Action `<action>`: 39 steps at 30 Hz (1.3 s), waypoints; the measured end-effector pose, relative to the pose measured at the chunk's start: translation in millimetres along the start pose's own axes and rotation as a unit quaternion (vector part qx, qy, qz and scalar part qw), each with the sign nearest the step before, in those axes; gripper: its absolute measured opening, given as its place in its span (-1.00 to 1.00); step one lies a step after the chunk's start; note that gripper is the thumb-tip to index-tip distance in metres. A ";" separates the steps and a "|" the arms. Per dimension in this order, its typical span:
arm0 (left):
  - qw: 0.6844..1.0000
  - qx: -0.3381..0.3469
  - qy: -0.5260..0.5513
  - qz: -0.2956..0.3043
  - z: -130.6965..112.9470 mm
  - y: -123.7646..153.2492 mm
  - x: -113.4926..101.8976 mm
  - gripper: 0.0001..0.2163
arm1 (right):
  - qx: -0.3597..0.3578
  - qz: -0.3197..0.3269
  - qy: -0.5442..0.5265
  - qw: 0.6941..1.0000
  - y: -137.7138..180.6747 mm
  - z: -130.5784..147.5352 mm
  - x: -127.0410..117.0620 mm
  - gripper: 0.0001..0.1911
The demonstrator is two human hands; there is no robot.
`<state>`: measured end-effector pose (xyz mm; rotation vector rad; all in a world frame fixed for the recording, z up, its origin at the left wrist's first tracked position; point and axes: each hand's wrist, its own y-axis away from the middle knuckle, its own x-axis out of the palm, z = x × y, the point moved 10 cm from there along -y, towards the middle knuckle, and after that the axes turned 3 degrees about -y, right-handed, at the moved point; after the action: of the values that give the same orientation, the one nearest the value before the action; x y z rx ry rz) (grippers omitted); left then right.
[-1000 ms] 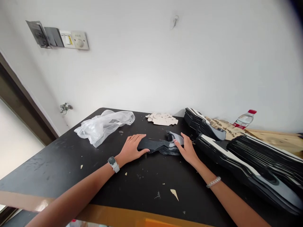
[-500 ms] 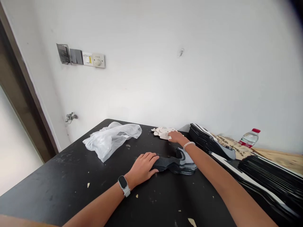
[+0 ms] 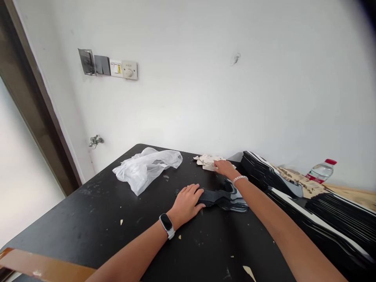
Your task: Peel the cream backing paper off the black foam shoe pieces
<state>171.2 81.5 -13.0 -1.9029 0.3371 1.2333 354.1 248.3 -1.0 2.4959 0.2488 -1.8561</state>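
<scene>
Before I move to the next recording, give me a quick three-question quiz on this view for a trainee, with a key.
1. Multiple choice: what is the left hand touching?
A) the wall switches
B) the stack of dark cut pieces
C) the bracelet
2. True or false: in this view, the red-capped bottle is to the right of the white plastic bag.
3. Short answer: what colour is the pile at the fingertips of the right hand?

Key: 1. B. 2. True. 3. Cream or off-white.
</scene>
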 end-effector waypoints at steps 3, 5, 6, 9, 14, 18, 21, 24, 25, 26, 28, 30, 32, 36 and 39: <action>0.999 -0.007 0.025 -0.026 4.0 -0.6 -6.5 -0.58 | 0.002 -0.025 -0.001 1.000 7.4 1.9 -6.5 -0.65; 0.998 -0.005 0.043 -0.047 4.9 -1.0 -11.6 -0.65 | -0.009 -0.048 -0.004 0.999 13.6 3.3 -17.4 -0.66; 0.998 -0.003 0.046 -0.053 4.8 -1.3 -13.0 -0.67 | -0.018 -0.063 -0.005 0.998 17.7 4.3 -25.1 -0.66; 0.997 0.005 0.048 -0.061 3.3 -1.7 -14.9 -0.69 | -0.059 -0.119 -0.007 0.991 38.0 11.0 -55.2 -0.69; 0.990 0.028 0.081 -0.111 -2.6 0.6 -29.3 -0.74 | -0.131 -0.225 -0.017 0.965 108.5 31.5 -97.8 -0.64; 0.984 0.060 0.099 -0.132 -24.4 7.4 -45.4 -0.75 | -0.151 -0.346 -0.049 0.924 192.3 40.2 -124.2 -0.63; 0.979 0.123 0.102 -0.122 -61.0 16.3 -51.8 -0.72 | -0.164 -0.472 -0.105 0.860 261.6 38.7 -146.3 -0.65; 0.978 0.195 0.060 -0.033 -96.7 22.5 -33.6 -0.69 | -0.217 -0.434 -0.123 0.866 290.7 52.0 -137.1 -0.59; 0.978 0.202 0.048 -0.002 -101.4 23.3 -25.5 -0.70 | -0.224 -0.391 -0.123 0.884 290.3 56.6 -125.8 -0.51; 0.979 0.198 0.040 0.024 -101.9 23.2 -18.2 -0.71 | -0.222 -0.340 -0.122 0.906 286.4 59.6 -111.1 -0.44; 0.984 0.165 0.031 0.063 -93.2 20.9 -7.0 -0.72 | -0.197 -0.242 -0.126 0.942 274.0 59.6 -76.6 -0.40; 0.988 0.122 0.027 0.090 -79.4 18.5 0.0 -0.68 | -0.160 -0.171 -0.138 0.962 260.2 53.4 -45.2 -0.49; 0.990 0.089 0.029 0.104 -67.2 16.4 3.4 -0.67 | -0.128 -0.125 -0.160 0.971 246.2 45.5 -22.7 -0.53; 0.993 0.043 0.044 0.105 -46.4 9.1 9.2 -0.68 | -0.087 -0.079 -0.204 0.972 216.9 34.9 -3.3 -0.50; 0.992 0.011 0.050 0.114 -29.2 3.1 19.1 -0.66 | -0.068 -0.074 -0.219 0.970 195.8 30.8 -0.5 -0.52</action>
<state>197.1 61.4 -25.5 -1.9520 0.6327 1.2773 352.1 51.5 -24.8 1.9602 0.5363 -2.2949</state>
